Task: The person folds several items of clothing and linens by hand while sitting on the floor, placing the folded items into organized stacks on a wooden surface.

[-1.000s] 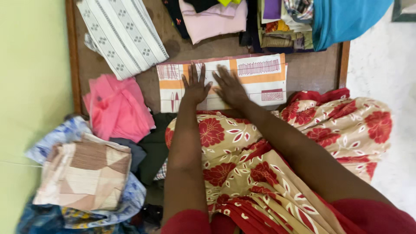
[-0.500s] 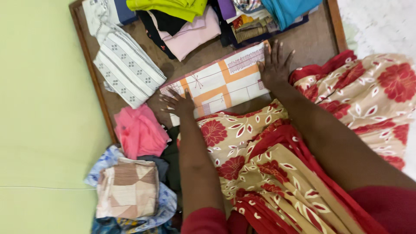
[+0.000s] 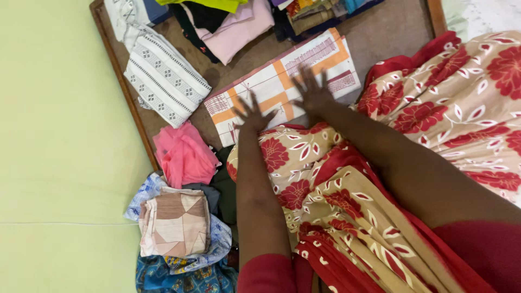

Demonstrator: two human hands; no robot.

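Two hands [image 3: 282, 106] blurred, flat on folded cloth [image 3: 282, 81]

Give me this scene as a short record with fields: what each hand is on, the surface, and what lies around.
left hand: left hand flat, fingers spread, on the folded white and orange cloth
right hand: right hand flat on the same cloth, fingers spread, slightly blurred
surface: brown wooden board
left of cloth: white patterned cloth, crumpled pink cloth
near left: pile topped by a beige geometric cloth
far edge: stacks of folded clothes
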